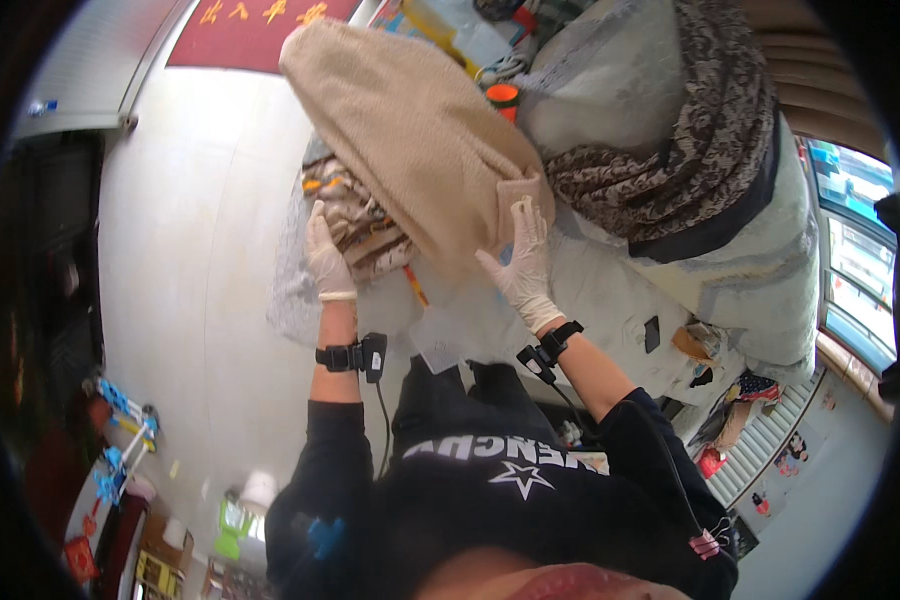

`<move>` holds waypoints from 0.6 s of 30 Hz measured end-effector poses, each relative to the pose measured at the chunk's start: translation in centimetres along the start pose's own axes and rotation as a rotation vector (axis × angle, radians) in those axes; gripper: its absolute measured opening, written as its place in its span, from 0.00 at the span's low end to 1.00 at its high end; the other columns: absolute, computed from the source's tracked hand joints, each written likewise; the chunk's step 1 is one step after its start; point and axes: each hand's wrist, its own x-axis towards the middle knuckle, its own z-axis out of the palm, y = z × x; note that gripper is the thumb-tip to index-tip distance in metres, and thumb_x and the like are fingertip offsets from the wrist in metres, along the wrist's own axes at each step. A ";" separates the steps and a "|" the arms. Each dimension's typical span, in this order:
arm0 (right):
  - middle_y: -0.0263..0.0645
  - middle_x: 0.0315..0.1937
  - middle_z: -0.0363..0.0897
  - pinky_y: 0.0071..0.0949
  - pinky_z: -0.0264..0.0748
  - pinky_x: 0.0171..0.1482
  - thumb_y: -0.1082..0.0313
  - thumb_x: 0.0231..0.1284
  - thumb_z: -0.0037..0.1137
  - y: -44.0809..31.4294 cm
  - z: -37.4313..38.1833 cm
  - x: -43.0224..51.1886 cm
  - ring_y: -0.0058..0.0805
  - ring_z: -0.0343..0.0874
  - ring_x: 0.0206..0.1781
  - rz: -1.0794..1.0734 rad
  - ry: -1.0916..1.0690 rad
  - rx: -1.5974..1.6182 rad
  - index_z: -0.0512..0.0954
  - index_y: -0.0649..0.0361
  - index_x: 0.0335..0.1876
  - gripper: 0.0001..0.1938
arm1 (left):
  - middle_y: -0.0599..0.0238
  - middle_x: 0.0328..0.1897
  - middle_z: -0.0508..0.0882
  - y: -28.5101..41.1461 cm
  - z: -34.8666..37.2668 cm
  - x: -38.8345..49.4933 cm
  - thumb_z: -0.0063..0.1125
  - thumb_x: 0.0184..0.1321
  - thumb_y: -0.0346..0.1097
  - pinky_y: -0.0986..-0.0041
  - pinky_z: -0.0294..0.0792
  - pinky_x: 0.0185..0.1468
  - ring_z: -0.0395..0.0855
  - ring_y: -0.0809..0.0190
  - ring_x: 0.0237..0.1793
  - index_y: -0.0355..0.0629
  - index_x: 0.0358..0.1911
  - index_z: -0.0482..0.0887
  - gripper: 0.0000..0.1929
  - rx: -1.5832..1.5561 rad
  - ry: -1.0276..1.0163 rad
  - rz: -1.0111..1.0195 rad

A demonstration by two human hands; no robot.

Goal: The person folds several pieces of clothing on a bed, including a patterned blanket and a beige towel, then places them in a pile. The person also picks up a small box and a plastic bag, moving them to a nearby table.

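Both of my hands wear pale, thin gloves. My left hand (328, 253) is spread at the left edge of a folded patterned cloth (356, 217) in brown, white and orange. A beige fleecy cloth (427, 142) lies large and rumpled over part of it. My right hand (523, 262) rests with fingers spread at the near right corner of the beige cloth. Whether either hand grips fabric is hard to tell. Between my forearms lies a whitish fly swatter (439, 341) with a red and yellow handle, partly under the cloths.
A bed with a pale cover (596, 289) spreads before me. At the right are a heaped dark patterned blanket (667, 165), a dark phone-like object (651, 334), a radiator (772, 442) and a window (859, 232). An orange cup-like object (502, 94) stands beyond the beige cloth.
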 end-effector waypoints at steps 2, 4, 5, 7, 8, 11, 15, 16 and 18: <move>0.52 0.73 0.47 0.46 0.40 0.75 0.55 0.47 0.67 -1.2 0.7 -1.0 0.48 0.44 0.76 -0.058 -0.082 -0.059 0.53 0.60 0.71 0.46 | 0.65 0.42 0.82 -1.3 -1.6 -1.5 0.43 0.72 0.41 0.81 0.72 0.38 0.78 0.71 0.35 0.41 0.55 0.75 0.16 0.057 0.040 0.024; 0.52 0.73 0.46 0.45 0.42 0.74 0.57 0.47 0.66 -2.5 2.0 -0.4 0.48 0.45 0.76 -0.005 -0.207 -0.159 0.53 0.58 0.72 0.46 | 0.65 0.40 0.81 -3.2 -2.5 -3.8 0.44 0.71 0.40 0.81 0.72 0.36 0.78 0.71 0.33 0.41 0.52 0.75 0.14 0.059 0.058 -0.061; 0.51 0.73 0.47 0.44 0.44 0.74 0.59 0.47 0.65 -3.0 2.9 0.5 0.48 0.46 0.76 0.055 -0.267 -0.224 0.53 0.58 0.72 0.46 | 0.65 0.38 0.81 -4.1 -2.4 -4.9 0.45 0.71 0.40 0.82 0.72 0.35 0.78 0.71 0.32 0.41 0.50 0.75 0.13 0.055 0.056 -0.095; 0.50 0.73 0.48 0.44 0.49 0.73 0.65 0.47 0.62 -2.9 4.2 2.5 0.49 0.49 0.74 0.093 -0.259 -0.250 0.53 0.56 0.72 0.44 | 0.66 0.40 0.81 -5.9 -2.1 -7.2 0.47 0.70 0.40 0.82 0.72 0.34 0.78 0.72 0.34 0.42 0.49 0.75 0.12 0.076 0.037 -0.223; 0.50 0.73 0.49 0.45 0.52 0.72 0.69 0.47 0.60 -2.5 4.6 3.7 0.51 0.51 0.73 0.069 -0.189 -0.207 0.54 0.55 0.72 0.42 | 0.66 0.41 0.81 -6.7 -1.7 -8.4 0.48 0.70 0.40 0.82 0.72 0.35 0.78 0.72 0.34 0.41 0.49 0.75 0.12 0.070 0.039 -0.224; 0.50 0.70 0.56 0.39 0.56 0.70 0.83 0.45 0.46 -0.1 4.3 5.3 0.50 0.57 0.70 0.100 -0.059 0.169 0.58 0.58 0.70 0.38 | 0.66 0.43 0.80 -8.6 -0.9 -11.2 0.50 0.68 0.39 0.80 0.72 0.37 0.78 0.70 0.36 0.39 0.51 0.75 0.14 0.055 0.068 -0.277; 0.52 0.65 0.63 0.37 0.50 0.72 0.81 0.47 0.50 2.9 3.0 6.2 0.52 0.55 0.71 0.035 0.047 0.394 0.66 0.56 0.66 0.33 | 0.65 0.42 0.80 -10.5 -0.4 -10.7 0.52 0.67 0.37 0.76 0.71 0.41 0.79 0.67 0.37 0.36 0.53 0.74 0.16 0.021 0.080 -0.273; 0.55 0.66 0.59 0.37 0.49 0.73 0.80 0.45 0.54 3.4 2.9 6.5 0.53 0.52 0.71 0.080 -0.026 0.465 0.67 0.52 0.66 0.34 | 0.64 0.42 0.80 -10.7 -0.5 -10.1 0.52 0.67 0.38 0.76 0.71 0.41 0.79 0.67 0.37 0.36 0.52 0.74 0.15 0.003 0.080 -0.296; 0.53 0.66 0.61 0.35 0.51 0.72 0.80 0.45 0.52 3.9 3.2 6.7 0.53 0.57 0.69 0.058 0.019 0.336 0.68 0.54 0.65 0.33 | 0.62 0.39 0.80 -10.8 -0.4 -9.3 0.54 0.66 0.38 0.77 0.71 0.34 0.79 0.67 0.31 0.37 0.48 0.74 0.13 -0.062 0.040 -0.296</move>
